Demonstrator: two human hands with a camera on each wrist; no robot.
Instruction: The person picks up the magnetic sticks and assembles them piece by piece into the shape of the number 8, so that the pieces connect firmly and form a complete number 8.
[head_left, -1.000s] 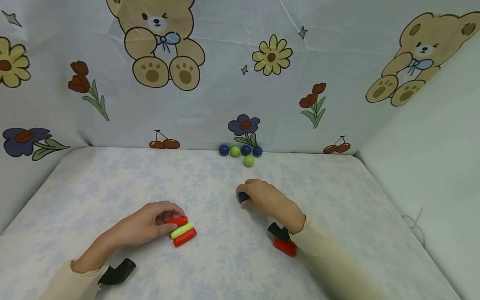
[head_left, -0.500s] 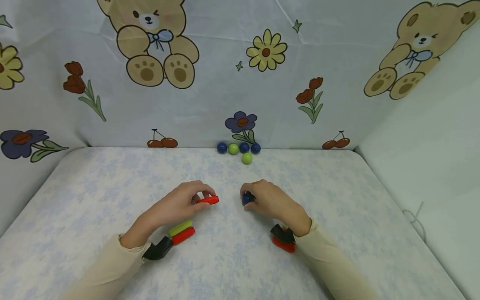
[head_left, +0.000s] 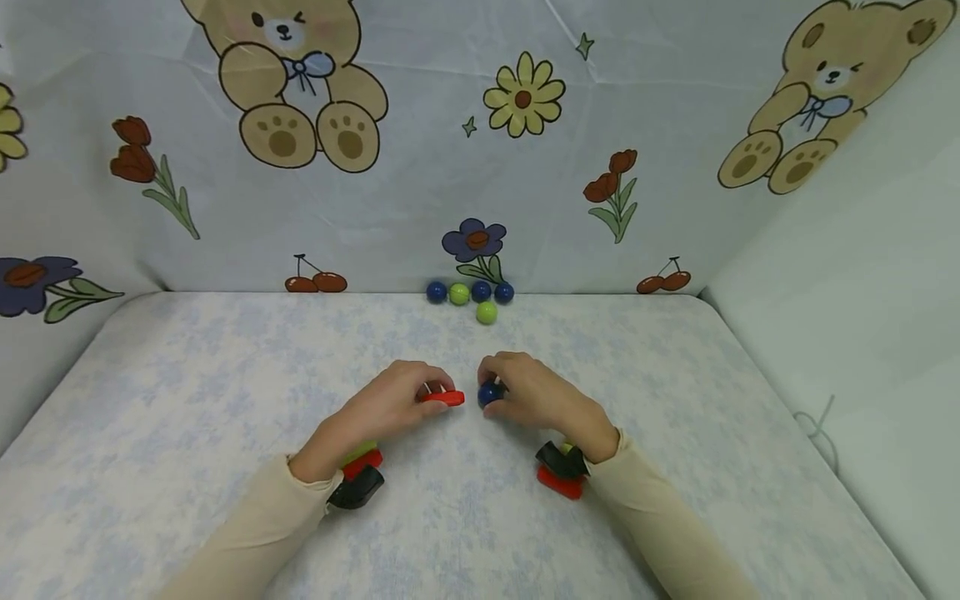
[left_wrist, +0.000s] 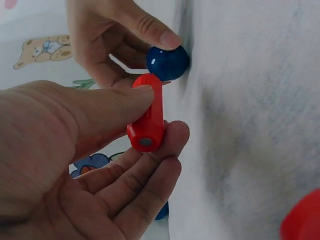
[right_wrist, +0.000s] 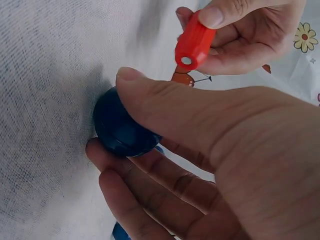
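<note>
Over the middle of the table, my left hand [head_left: 393, 402] pinches a red magnetic stick [head_left: 448, 398] between thumb and fingers. A silver disc shows in the end of the red stick [left_wrist: 152, 112] in the left wrist view. Just to the right, my right hand [head_left: 534, 392] holds a blue ball [head_left: 490, 394] low over the table, thumb on one side and fingers on the other. In the head view a small gap separates stick and ball. The right wrist view shows the blue ball [right_wrist: 120, 125] close to the cloth; whether it touches is unclear.
Several blue and green balls [head_left: 459, 294] sit at the table's back edge. By the left wrist lie a yellow-green stick [head_left: 358, 452] and a red stick [head_left: 366, 462], partly covered. Another red stick [head_left: 561, 483] and a yellow-green piece [head_left: 567, 447] lie by the right wrist.
My left hand has lifted the red stick from beside the other sticks and carried it right, close to the blue ball. My right hand has stayed nearly in place, still holding the ball.
</note>
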